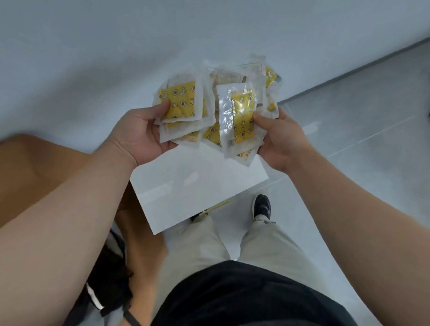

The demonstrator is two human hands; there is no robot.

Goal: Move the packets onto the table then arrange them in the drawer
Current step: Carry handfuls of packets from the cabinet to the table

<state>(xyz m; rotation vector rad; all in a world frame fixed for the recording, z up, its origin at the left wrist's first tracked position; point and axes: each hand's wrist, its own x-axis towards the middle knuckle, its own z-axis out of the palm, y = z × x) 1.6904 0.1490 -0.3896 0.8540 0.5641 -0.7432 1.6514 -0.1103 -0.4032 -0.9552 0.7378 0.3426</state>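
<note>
Broadly, the task looks to be at its first half, with the packets in the air and nothing yet arranged.

1. A wide white surface (90,35) fills the upper left of the view. I take it for the table, though its shape is hard to read. No packet lies on it, so I judge the move onto the table as not yet done.

2. Below the hands a white, box-like panel (193,194) juts out over the grey floor (368,124), just in front of the person's legs. It is probably the open drawer. What shows of its inside holds no packets, so the arranging is all left to do.

3. The packets (213,105), clear sachets with yellow patterned inserts, form one loose, fanned bundle. It is lifted clear of both the drawer and the white surface, and hangs over the edge where the two meet. I cannot count them, as they overlap.

4. The left hand (141,133) grasps the bundle's left side, with the thumb pressed on the top packet and the fingers hidden underneath.

5. The right hand (281,140) grasps the right side in the same way, thumb on top. The whole bundle sits between the two hands, touching both, and spreads away from the person beyond the thumbs.
</note>
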